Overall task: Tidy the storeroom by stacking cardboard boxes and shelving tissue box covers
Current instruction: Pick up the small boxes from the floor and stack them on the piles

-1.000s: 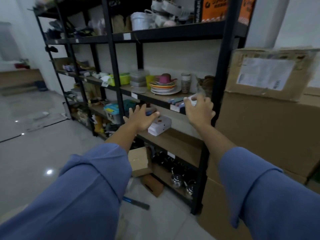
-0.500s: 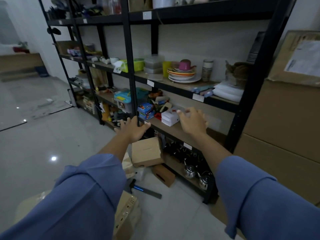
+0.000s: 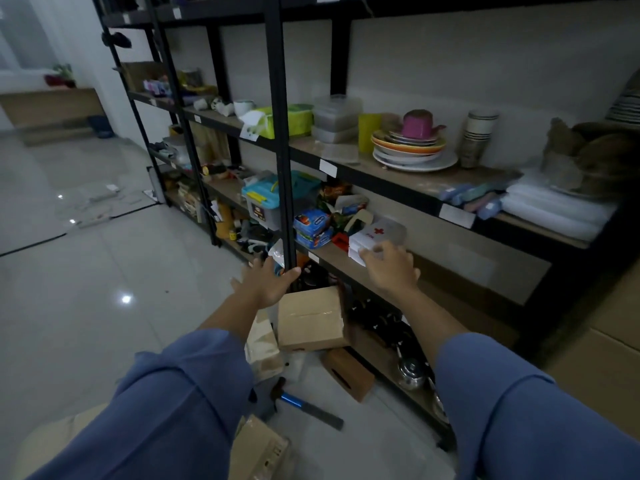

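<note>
1. Lying on the floor nearest, below both wrists, is a hammer [image 3: 304,407].
2. Under the right hand [image 3: 391,268], a brown tissue box cover [image 3: 348,374] sits on the floor.
3. A cardboard box [image 3: 311,320] rests between and below the hands.
4. The left hand [image 3: 266,282] is spread and empty beside the shelf post [image 3: 284,150].
5. The right hand's fingers are relaxed and hold nothing, with a white first-aid box [image 3: 377,233] just beyond them.
</note>
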